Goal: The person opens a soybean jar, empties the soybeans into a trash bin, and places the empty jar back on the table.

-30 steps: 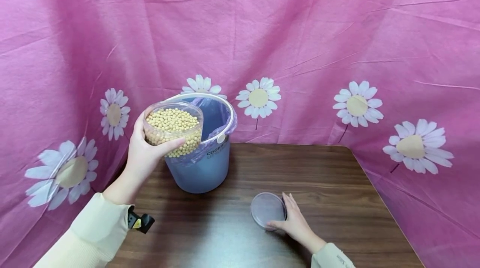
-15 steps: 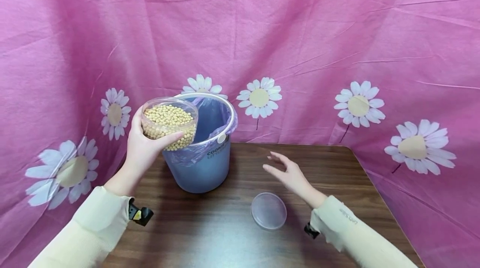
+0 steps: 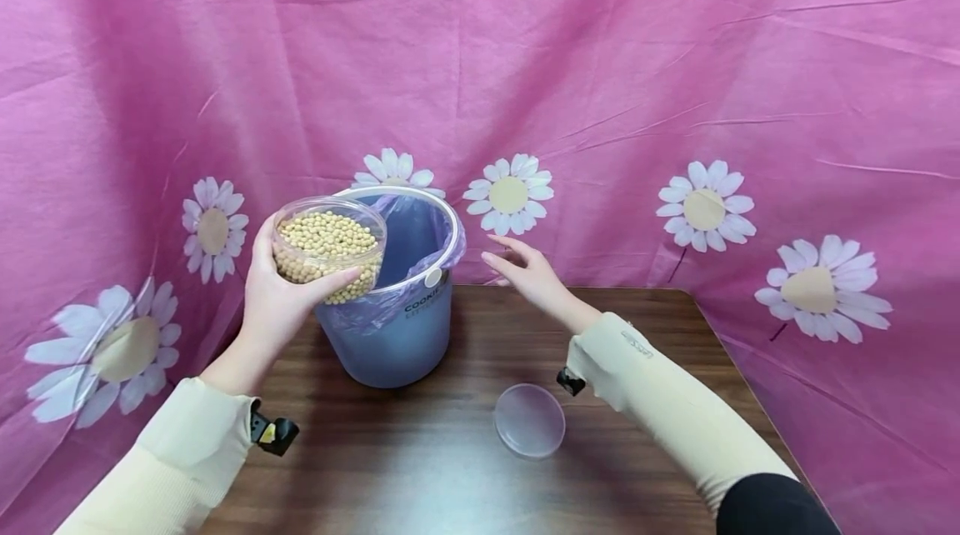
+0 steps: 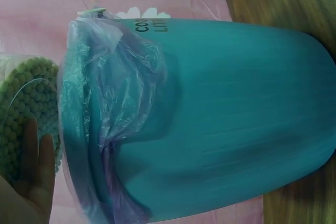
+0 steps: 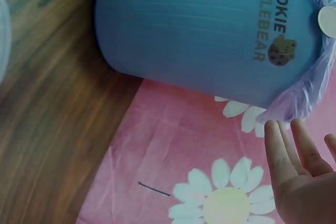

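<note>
My left hand (image 3: 277, 293) grips a clear round tub (image 3: 367, 268) filled with pale yellow soybeans (image 3: 326, 235). The tub is tilted slightly and held above the left front rim of a blue bucket (image 3: 397, 352). A thin purple plastic bag (image 5: 299, 98) lines the bucket and folds over its rim. Just right of the bucket, my right hand (image 3: 534, 277) hovers with fingers apart, holding nothing. In the right wrist view its fingertips come near the bag's edge; whether they touch it I cannot tell. A clear round lid (image 3: 529, 421) lies flat on the table.
The bucket stands at the back left of a dark wooden table (image 3: 637, 377). Its white handle (image 3: 450, 243) rests along the rim. A pink cloth (image 3: 600, 60) with white daisies hangs behind and at both sides.
My right hand has let go of the lid, risen and moved left towards the bucket. The left hand has shifted slightly left with the tub of soybeans. The lid stays on the table.
</note>
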`<state>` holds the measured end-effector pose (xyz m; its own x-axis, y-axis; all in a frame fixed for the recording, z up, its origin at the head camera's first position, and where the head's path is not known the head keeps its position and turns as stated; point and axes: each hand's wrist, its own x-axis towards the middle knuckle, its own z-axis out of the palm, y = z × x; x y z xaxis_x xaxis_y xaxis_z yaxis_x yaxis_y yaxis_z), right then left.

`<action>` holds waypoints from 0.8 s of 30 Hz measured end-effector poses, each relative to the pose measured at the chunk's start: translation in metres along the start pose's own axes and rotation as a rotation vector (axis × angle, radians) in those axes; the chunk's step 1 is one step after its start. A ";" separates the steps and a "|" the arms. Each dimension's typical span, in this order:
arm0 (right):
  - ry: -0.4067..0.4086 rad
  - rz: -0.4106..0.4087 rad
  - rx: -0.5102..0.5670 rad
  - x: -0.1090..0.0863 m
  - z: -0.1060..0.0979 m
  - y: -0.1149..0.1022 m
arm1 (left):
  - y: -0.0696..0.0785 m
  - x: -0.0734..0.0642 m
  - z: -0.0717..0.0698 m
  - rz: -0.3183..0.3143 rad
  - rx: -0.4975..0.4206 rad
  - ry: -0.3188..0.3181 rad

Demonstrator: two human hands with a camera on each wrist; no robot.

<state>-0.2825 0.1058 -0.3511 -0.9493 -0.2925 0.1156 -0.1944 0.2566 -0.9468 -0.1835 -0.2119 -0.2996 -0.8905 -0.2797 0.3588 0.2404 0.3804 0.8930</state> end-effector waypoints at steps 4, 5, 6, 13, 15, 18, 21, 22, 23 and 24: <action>-0.020 0.011 0.012 0.011 0.008 -0.008 | -0.003 0.002 0.002 0.022 -0.002 0.002; -0.023 0.013 0.007 0.013 0.010 -0.009 | -0.004 0.002 0.002 0.027 0.000 0.004; -0.025 0.015 -0.008 0.016 0.012 -0.011 | -0.004 0.002 0.002 0.034 -0.001 0.006; -0.045 0.007 -0.056 0.034 0.026 -0.020 | -0.005 0.003 0.002 0.048 0.005 0.020; -0.043 0.012 -0.053 0.040 0.030 -0.022 | -0.005 0.005 0.002 0.046 0.011 0.018; -0.041 0.032 -0.070 0.048 0.036 -0.025 | -0.004 0.007 0.002 0.050 0.014 0.019; -0.035 0.045 -0.092 0.054 0.043 -0.025 | -0.005 0.010 0.001 0.049 0.028 0.018; -0.033 0.049 -0.096 0.056 0.045 -0.024 | -0.005 0.012 0.001 0.048 0.038 0.019; -0.029 0.051 -0.099 0.058 0.047 -0.024 | -0.005 0.013 0.001 0.045 0.051 0.021; -0.024 0.053 -0.100 0.059 0.049 -0.023 | -0.006 0.014 0.000 0.040 0.066 0.022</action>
<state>-0.3217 0.0374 -0.3372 -0.9528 -0.2979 0.0581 -0.1692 0.3627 -0.9164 -0.1980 -0.2178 -0.2998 -0.8718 -0.2820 0.4005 0.2489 0.4491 0.8581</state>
